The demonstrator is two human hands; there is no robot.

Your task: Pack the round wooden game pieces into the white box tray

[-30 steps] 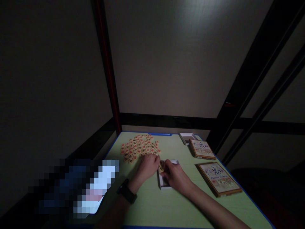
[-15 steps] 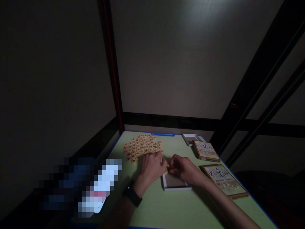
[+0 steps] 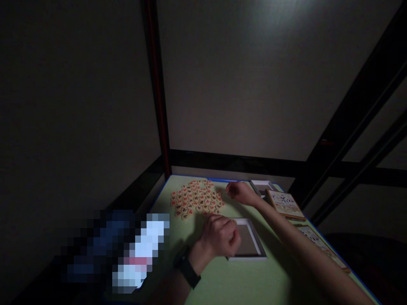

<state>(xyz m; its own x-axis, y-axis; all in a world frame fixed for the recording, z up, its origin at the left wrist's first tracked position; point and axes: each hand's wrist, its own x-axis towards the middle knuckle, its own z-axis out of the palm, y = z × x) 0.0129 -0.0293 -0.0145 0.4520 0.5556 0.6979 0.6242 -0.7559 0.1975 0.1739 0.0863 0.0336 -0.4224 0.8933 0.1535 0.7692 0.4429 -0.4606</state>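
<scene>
Round wooden pieces with red and black characters (image 3: 197, 199) lie in a flat cluster on the far left of the green table (image 3: 222, 279). My left hand (image 3: 221, 235) is closed over the left edge of an open shallow box (image 3: 249, 239); what its fingers hold, if anything, is hidden. To the right of the cluster, my right hand (image 3: 239, 192) hovers with its fingers curled together, and their contents are too small and dark to make out. A dark watch band is around my left wrist.
Another open box part (image 3: 263, 186) lies at the far right. Near it sits a printed box lid (image 3: 286, 204), and a second printed lid (image 3: 321, 245) is partly behind my right forearm. A blurred bright object (image 3: 141, 254) is at the left edge.
My right hand has moved away from the open box, up towards the far side beside the cluster. My left hand has come nearer, over the box's left edge. The view has shifted slightly.
</scene>
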